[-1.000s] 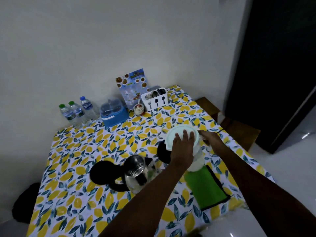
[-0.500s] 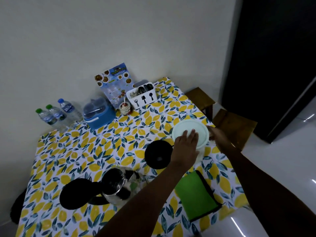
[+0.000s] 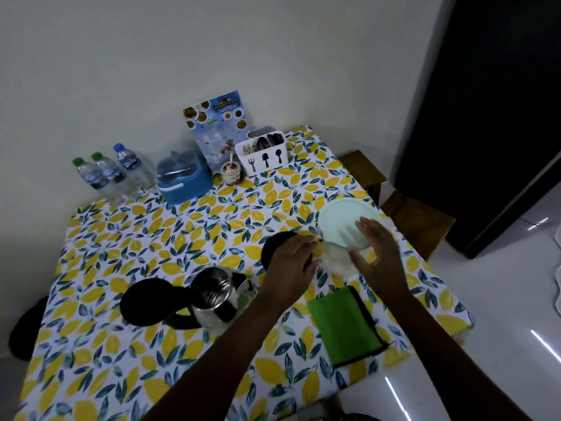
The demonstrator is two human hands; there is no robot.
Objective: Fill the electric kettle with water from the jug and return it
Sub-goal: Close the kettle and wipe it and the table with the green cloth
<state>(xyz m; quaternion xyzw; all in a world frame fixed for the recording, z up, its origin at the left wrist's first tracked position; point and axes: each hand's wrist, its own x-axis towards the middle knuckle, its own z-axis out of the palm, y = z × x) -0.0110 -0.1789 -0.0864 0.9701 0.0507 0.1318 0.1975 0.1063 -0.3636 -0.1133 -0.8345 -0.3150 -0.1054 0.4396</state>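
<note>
The white jug with a pale green lid stands on the table's right side. My left hand presses against the jug's left side. My right hand has its fingers over the lid's near edge and its thumb below the rim. To the left stands the steel electric kettle with its black lid swung open. The black round kettle base lies behind my left hand, partly hidden by it.
A green cloth lies near the front right edge. At the back wall stand three water bottles, a blue box, a small jar, a menu card and a white cutlery holder. Wooden stools are on the right.
My left hand has slid off the lid to the jug's left side. My right hand has come from behind the jug onto the lid's near edge. The view has shifted.
</note>
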